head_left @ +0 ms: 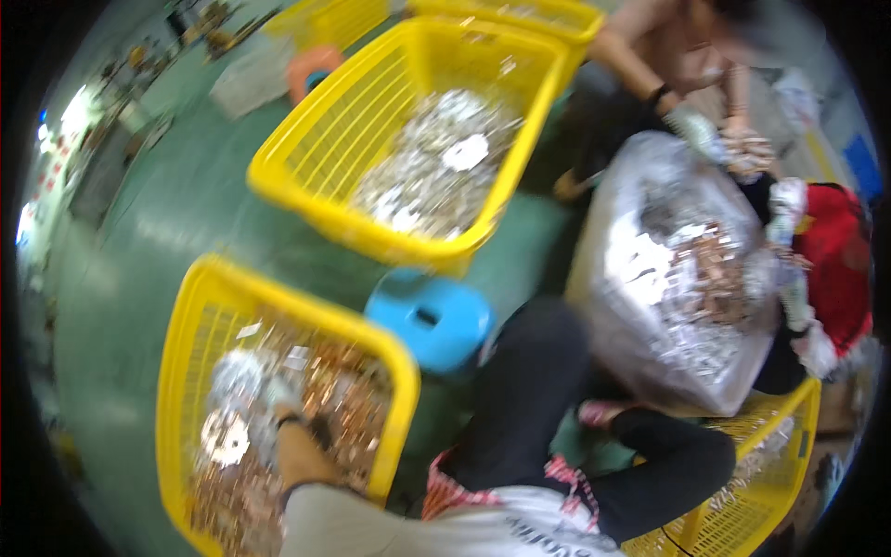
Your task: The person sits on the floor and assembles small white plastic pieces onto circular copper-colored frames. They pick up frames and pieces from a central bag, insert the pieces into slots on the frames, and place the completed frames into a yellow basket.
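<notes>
My left hand (277,397), in a pale glove, reaches down into the yellow basket (397,408) on my left. Around it lie many small copper-coloured metal pieces (357,395) and some silvery ones. Next to the hand is a clear plastic bag or wrap (239,376), with a bright shiny piece (225,436) below it. Motion blur smears my fingers, so whether they grip anything does not show. My right hand is out of the picture.
A second yellow basket (306,209) holds silvery pieces. Beside my knee stands a blue stool (432,320). A plastic-lined container (603,306) of silver and copper pieces is at right, with two co-workers' gloved hands (698,132) (794,288) around it. Another yellow basket (798,464) sits lower right.
</notes>
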Action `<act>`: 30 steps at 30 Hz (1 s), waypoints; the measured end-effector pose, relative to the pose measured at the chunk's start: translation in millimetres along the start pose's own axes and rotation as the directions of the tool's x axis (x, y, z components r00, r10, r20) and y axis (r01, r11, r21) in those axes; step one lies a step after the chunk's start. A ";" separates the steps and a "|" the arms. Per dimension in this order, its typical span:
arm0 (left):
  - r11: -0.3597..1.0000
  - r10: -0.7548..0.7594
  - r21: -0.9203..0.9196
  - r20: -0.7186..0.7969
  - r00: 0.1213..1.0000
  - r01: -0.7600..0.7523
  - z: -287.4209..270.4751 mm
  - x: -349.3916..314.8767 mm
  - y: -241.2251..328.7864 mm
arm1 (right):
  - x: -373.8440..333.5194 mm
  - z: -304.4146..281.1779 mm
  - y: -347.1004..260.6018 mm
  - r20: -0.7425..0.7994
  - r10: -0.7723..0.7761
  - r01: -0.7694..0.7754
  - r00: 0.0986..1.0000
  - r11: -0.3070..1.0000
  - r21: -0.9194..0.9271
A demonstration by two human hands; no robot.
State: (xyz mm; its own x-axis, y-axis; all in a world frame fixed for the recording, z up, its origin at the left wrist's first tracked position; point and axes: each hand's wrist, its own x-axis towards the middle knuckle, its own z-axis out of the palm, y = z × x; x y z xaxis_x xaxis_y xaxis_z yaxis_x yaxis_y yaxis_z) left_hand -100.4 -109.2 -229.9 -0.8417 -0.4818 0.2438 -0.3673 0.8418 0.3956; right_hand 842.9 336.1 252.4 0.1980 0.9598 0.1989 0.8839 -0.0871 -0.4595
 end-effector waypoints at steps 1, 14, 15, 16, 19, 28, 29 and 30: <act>0.992 0.120 -0.037 0.069 0.990 -0.118 11.1 -15.7 31.2 | -6.6 -11.2 -10.7 -0.018 -0.009 0.009 1.000 0.999 0.033; 0.650 0.694 -0.585 0.196 0.693 -0.485 -72.2 -127.2 284.4 | -13.5 11.0 -156.7 0.280 -0.297 0.181 0.913 0.910 0.374; 0.617 0.706 -0.626 0.174 0.687 -0.476 -90.0 -128.2 292.0 | -15.1 11.0 -173.8 0.300 -0.324 0.198 0.897 0.902 0.384; 0.583 0.717 -0.668 0.156 0.679 -0.463 -105.4 -132.7 299.5 | -17.2 12.4 -185.3 0.319 -0.354 0.224 0.879 0.898 0.379; 0.469 0.746 -0.776 0.091 0.660 -0.423 -165.1 -138.4 322.8 | -19.5 27.4 -213.1 0.371 -0.460 0.291 0.807 0.856 0.428; 0.175 0.876 -0.982 0.124 0.466 -0.068 -323.5 -212.5 348.1 | 6.8 148.8 -246.7 0.444 -0.776 0.189 0.448 0.567 0.801; 0.172 0.902 -0.984 0.140 0.409 -0.043 -349.1 -225.0 354.3 | 5.1 168.3 -243.7 0.447 -0.802 0.101 0.396 0.522 0.847; 0.177 0.927 -0.980 0.197 0.318 0.092 -345.1 -254.5 355.9 | 2.5 184.7 -242.1 0.479 -0.798 0.030 0.366 0.524 0.851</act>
State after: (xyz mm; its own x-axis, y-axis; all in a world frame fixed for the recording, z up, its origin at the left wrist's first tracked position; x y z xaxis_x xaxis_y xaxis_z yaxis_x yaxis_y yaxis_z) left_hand 119.7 229.0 154.4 -0.6867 0.6751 0.2696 0.2456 -0.1336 0.9601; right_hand 551.1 408.9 204.3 -0.8360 0.5481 0.0252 0.1086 0.2103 -0.9716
